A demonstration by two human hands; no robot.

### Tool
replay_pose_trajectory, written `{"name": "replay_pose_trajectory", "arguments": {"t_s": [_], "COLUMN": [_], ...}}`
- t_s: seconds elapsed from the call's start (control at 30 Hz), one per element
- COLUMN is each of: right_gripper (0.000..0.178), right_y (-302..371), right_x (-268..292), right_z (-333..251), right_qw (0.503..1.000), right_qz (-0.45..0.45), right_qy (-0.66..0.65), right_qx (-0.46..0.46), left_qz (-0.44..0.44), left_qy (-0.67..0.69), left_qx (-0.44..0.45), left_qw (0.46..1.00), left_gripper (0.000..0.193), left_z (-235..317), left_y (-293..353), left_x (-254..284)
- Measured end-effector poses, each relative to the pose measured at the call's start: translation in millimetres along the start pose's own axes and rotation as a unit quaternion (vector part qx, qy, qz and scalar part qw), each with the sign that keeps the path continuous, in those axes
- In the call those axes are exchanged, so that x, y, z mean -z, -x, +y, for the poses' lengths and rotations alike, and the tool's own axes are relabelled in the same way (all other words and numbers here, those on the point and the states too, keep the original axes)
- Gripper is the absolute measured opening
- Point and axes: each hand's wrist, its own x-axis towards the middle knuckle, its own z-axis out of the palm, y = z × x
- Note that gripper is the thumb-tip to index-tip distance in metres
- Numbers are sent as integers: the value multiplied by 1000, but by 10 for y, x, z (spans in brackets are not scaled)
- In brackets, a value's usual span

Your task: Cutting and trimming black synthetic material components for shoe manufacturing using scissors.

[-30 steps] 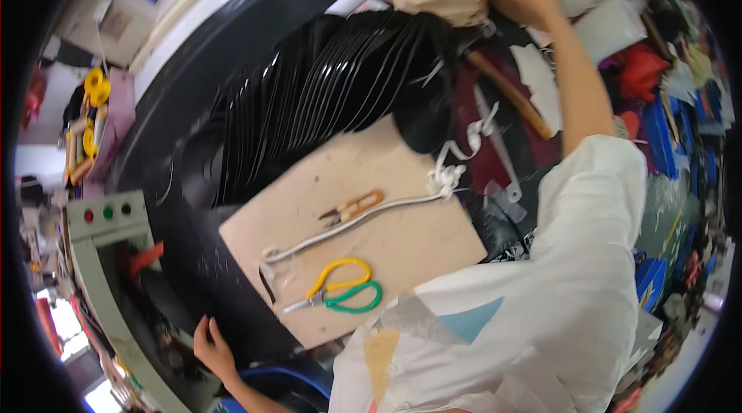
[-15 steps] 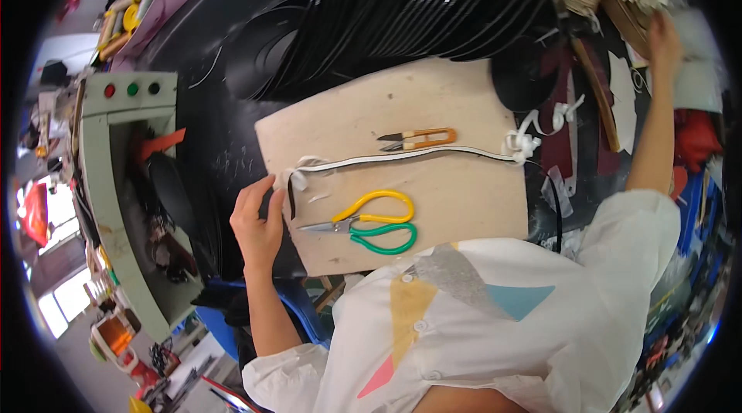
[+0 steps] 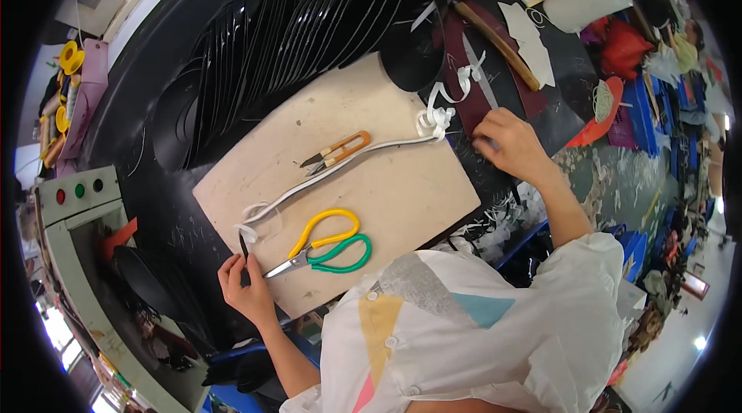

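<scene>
A long narrow strip (image 3: 334, 171), white with dark edging, lies slantwise across the beige board (image 3: 402, 204), with curled white backing tape (image 3: 437, 121) bunched at its right end. At the lower left my left hand (image 3: 247, 289) pinches the strip's black tail between thumb and forefinger. Beyond the board's right edge hovers my right hand (image 3: 512, 146), its fingers bent and apart, nothing visible in them. Scissors (image 3: 303, 257) with one yellow and one green handle lie spread below the strip. Thread snips (image 3: 340, 151) with orange-brown handles rest against the strip's upper side.
Behind the board stands a long row of overlapping glossy black sheets (image 3: 301, 42). A wooden stick (image 3: 498, 46), dark red pieces (image 3: 468, 107) and white paper (image 3: 529, 42) lie at far right. A grey machine housing with buttons (image 3: 77, 200) stands left.
My right hand has come back from the far right toward the board's right edge. My left hand has closed on the strip's tail. The view has swung to the right.
</scene>
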Motion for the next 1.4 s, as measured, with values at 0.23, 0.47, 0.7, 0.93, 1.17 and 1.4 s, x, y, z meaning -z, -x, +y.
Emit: {"name": "replay_pose_trajectory", "arguments": {"t_s": [0.23,0.47,0.7,0.93,1.17,1.4], "right_gripper": [48,25,13,22,35,29], "right_y": [-422,-1049,-1125,-596,-969,-1238], "right_x": [840,-32,-328,831,-117,-179], "right_z": [-76,-2026,-1911,225,-2097,-1757], "right_qw": [923,922,938,848,932,962], "right_qz": [133,-15,2,202,58,159], "right_qy": [353,-213,-313,459,-118,-103], "right_qx": [-80,322,146,-173,337,197], "left_qz": [40,87,110,76,26,37], "left_qy": [-91,-164,-182,-130,-55,257], "left_qx": [-252,-373,-389,-383,-401,-172], "left_qw": [963,909,896,911,914,950], "left_gripper": [15,12,12,10,7,22], "left_z": [505,747,649,590,1047,1118], "left_y": [-177,-237,-259,-327,-533,-1440], "left_x": [64,253,313,188,124,157]}}
